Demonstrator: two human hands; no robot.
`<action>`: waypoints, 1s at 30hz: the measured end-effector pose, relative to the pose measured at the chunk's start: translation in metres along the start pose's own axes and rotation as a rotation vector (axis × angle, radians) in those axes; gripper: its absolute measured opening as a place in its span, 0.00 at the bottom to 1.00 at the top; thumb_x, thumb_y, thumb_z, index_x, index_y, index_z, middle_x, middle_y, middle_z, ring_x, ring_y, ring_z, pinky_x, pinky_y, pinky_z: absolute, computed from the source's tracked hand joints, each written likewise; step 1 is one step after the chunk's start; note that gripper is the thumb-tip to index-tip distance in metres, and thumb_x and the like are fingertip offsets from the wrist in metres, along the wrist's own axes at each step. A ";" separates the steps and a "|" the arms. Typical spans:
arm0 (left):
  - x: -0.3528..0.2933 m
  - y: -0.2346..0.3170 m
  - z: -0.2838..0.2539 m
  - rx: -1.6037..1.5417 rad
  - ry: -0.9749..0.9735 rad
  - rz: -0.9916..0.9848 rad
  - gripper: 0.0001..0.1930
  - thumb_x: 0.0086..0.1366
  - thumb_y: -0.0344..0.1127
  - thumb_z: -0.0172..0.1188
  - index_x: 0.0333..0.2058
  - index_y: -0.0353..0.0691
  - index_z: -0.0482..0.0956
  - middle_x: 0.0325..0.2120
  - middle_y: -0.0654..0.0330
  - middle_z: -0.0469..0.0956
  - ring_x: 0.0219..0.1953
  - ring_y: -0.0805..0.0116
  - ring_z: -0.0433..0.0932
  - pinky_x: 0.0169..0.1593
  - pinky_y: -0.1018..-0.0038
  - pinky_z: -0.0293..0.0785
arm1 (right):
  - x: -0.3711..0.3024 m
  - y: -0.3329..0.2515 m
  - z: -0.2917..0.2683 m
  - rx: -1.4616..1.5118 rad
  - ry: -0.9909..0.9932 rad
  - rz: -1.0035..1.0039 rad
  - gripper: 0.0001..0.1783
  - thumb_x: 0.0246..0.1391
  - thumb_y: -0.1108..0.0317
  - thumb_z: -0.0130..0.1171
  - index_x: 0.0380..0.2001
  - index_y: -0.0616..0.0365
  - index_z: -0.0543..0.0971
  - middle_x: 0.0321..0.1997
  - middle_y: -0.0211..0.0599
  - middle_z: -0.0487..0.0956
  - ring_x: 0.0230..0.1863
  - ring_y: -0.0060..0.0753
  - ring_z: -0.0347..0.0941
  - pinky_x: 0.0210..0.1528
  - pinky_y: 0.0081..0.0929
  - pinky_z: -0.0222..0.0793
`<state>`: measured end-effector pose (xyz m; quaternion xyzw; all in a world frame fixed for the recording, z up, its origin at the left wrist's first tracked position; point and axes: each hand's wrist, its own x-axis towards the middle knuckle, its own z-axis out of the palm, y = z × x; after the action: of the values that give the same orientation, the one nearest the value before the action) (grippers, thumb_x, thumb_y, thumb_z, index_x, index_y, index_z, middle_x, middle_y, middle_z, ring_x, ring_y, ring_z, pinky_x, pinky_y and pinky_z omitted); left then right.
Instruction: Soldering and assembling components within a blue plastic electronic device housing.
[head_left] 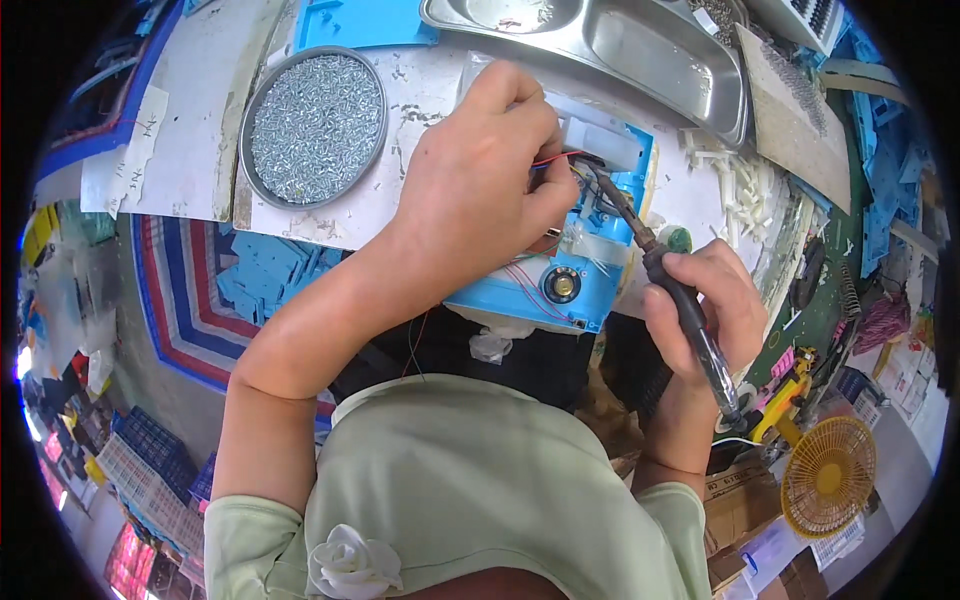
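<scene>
Blue housing (605, 285) is lying open at the near edge of the white workbench (415, 75). My left hand (485, 150) is arching over it, thumb and fingers pinching a red wire (548, 160). My right hand (715, 305) is wrapping its fingers around a soldering iron (690, 318), whose tip is pointing in just beside my left thumb — one slip could be burning my skin. A drifting shaft might also be melting insulation or plastic. Thin red wires (525, 285) are running to the round speaker (562, 285); a careless tug may be loosening them. Leftward, a dish of screws (248, 150) is sitting near my forearm — a wide sweep could be spilling it.
</scene>
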<state>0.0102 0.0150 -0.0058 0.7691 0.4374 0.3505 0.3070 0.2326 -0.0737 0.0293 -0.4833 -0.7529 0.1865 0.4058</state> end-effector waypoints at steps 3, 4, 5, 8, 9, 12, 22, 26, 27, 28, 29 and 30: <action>-0.001 -0.001 0.000 -0.012 -0.005 -0.014 0.06 0.56 0.24 0.66 0.30 0.31 0.78 0.35 0.58 0.70 0.26 0.70 0.75 0.30 0.74 0.74 | -0.001 -0.002 -0.002 -0.004 0.001 0.004 0.20 0.45 0.76 0.74 0.43 0.61 0.81 0.23 0.37 0.79 0.21 0.34 0.69 0.24 0.29 0.62; -0.001 -0.001 0.000 -0.007 -0.001 -0.007 0.06 0.56 0.24 0.66 0.30 0.31 0.78 0.35 0.58 0.71 0.26 0.70 0.75 0.30 0.74 0.74 | -0.002 -0.002 -0.002 -0.001 0.002 0.004 0.20 0.45 0.76 0.74 0.43 0.61 0.81 0.24 0.37 0.79 0.21 0.34 0.69 0.24 0.29 0.62; 0.000 -0.001 0.000 -0.001 0.003 0.000 0.06 0.56 0.24 0.66 0.30 0.31 0.78 0.35 0.58 0.71 0.26 0.70 0.75 0.30 0.74 0.74 | -0.002 -0.002 -0.002 0.003 0.004 0.003 0.20 0.45 0.76 0.74 0.43 0.61 0.81 0.24 0.37 0.79 0.21 0.35 0.68 0.24 0.29 0.62; 0.000 -0.001 0.000 0.008 0.005 0.006 0.06 0.56 0.24 0.67 0.29 0.31 0.78 0.35 0.58 0.71 0.26 0.70 0.75 0.30 0.74 0.74 | -0.004 0.000 -0.002 0.017 0.004 0.003 0.20 0.44 0.76 0.75 0.43 0.61 0.81 0.24 0.38 0.79 0.21 0.35 0.68 0.25 0.29 0.63; -0.001 -0.001 0.000 0.011 0.005 0.005 0.06 0.55 0.24 0.67 0.29 0.31 0.78 0.35 0.58 0.71 0.26 0.70 0.75 0.30 0.74 0.74 | -0.004 0.000 -0.002 0.022 0.003 0.002 0.20 0.44 0.76 0.75 0.43 0.61 0.81 0.24 0.38 0.79 0.21 0.35 0.68 0.25 0.29 0.63; 0.000 -0.001 0.001 0.016 0.019 0.014 0.06 0.55 0.24 0.67 0.29 0.31 0.78 0.34 0.59 0.71 0.25 0.70 0.75 0.30 0.74 0.74 | -0.004 0.000 -0.001 0.027 0.012 0.002 0.20 0.44 0.76 0.75 0.43 0.61 0.81 0.25 0.38 0.80 0.21 0.35 0.69 0.25 0.29 0.63; -0.001 0.000 0.000 -0.003 0.016 0.010 0.06 0.56 0.24 0.67 0.30 0.30 0.79 0.35 0.58 0.71 0.27 0.72 0.77 0.29 0.76 0.75 | -0.003 0.001 -0.002 0.018 0.009 -0.008 0.20 0.43 0.77 0.74 0.42 0.61 0.81 0.24 0.38 0.80 0.21 0.35 0.69 0.24 0.29 0.64; -0.001 0.000 -0.001 -0.001 0.005 0.007 0.05 0.57 0.23 0.67 0.30 0.30 0.79 0.35 0.59 0.71 0.27 0.72 0.77 0.29 0.76 0.76 | -0.002 0.000 -0.001 0.016 0.018 -0.015 0.20 0.43 0.76 0.74 0.42 0.61 0.81 0.24 0.38 0.79 0.21 0.35 0.69 0.24 0.28 0.63; -0.001 0.000 0.000 -0.004 0.004 0.008 0.05 0.57 0.23 0.67 0.30 0.30 0.79 0.35 0.59 0.71 0.27 0.72 0.77 0.29 0.76 0.76 | -0.002 0.000 -0.001 0.013 0.020 -0.016 0.20 0.43 0.76 0.74 0.42 0.62 0.81 0.24 0.38 0.79 0.21 0.35 0.70 0.24 0.28 0.63; -0.001 -0.001 -0.001 0.002 0.005 0.019 0.05 0.57 0.23 0.67 0.31 0.31 0.80 0.35 0.59 0.71 0.27 0.72 0.78 0.30 0.76 0.76 | -0.003 0.000 -0.001 0.011 0.025 -0.013 0.20 0.44 0.76 0.74 0.42 0.62 0.81 0.24 0.38 0.79 0.21 0.35 0.70 0.25 0.28 0.63; -0.001 -0.002 -0.001 0.007 0.006 0.031 0.05 0.57 0.24 0.68 0.32 0.32 0.80 0.35 0.59 0.71 0.28 0.72 0.78 0.30 0.76 0.76 | -0.005 0.001 -0.002 0.010 0.029 -0.010 0.20 0.44 0.76 0.74 0.42 0.62 0.81 0.24 0.38 0.79 0.21 0.35 0.70 0.25 0.28 0.64; -0.002 -0.002 -0.002 0.013 0.007 0.042 0.05 0.57 0.24 0.68 0.32 0.33 0.80 0.35 0.59 0.72 0.29 0.72 0.78 0.30 0.75 0.76 | -0.006 0.001 -0.003 0.008 0.034 -0.006 0.20 0.44 0.76 0.74 0.43 0.62 0.81 0.24 0.38 0.79 0.21 0.36 0.70 0.25 0.28 0.64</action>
<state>0.0072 0.0147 -0.0070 0.7791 0.4243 0.3565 0.2930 0.2363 -0.0789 0.0278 -0.4824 -0.7467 0.1801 0.4211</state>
